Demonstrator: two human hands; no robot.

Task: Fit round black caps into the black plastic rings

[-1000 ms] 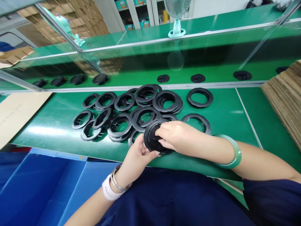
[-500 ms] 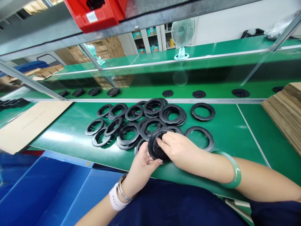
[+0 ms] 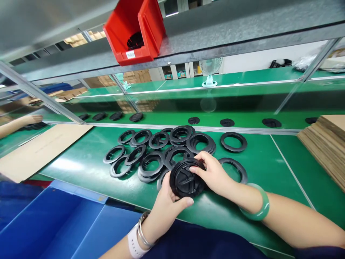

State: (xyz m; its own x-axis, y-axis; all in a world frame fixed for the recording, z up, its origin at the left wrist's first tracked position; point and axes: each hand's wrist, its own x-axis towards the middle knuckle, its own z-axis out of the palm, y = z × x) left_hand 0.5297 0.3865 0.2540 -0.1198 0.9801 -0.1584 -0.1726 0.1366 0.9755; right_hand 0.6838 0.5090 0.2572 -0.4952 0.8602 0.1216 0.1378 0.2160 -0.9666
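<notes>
Between my hands is a round black plastic part (image 3: 188, 181), a ring with a ribbed disc seated inside it, tilted so its face shows to me. My left hand (image 3: 172, 201) grips its lower left edge, with the thumb along the bottom rim. My right hand (image 3: 211, 171) holds the upper right rim, its thumb on the face and the other fingers mostly hidden behind. Just beyond lies a pile of black plastic rings (image 3: 151, 165), some overlapping. Two separate rings, one farther back (image 3: 234, 141), lie to the right, the nearer one partly behind my right hand.
Black discs (image 3: 226, 122) are spaced along the green strip (image 3: 167, 118) behind the metal rail. Stacked cardboard (image 3: 323, 151) stands at right; a cardboard sheet (image 3: 45, 147) lies left. A red bin (image 3: 151, 36) sits on the overhead shelf. Another person's arm (image 3: 21, 124) reaches in at far left.
My right hand has shifted from pressing inside the ring to holding its upper right rim, uncovering the disc. The view has tilted upward, and another person's arm has appeared at far left.
</notes>
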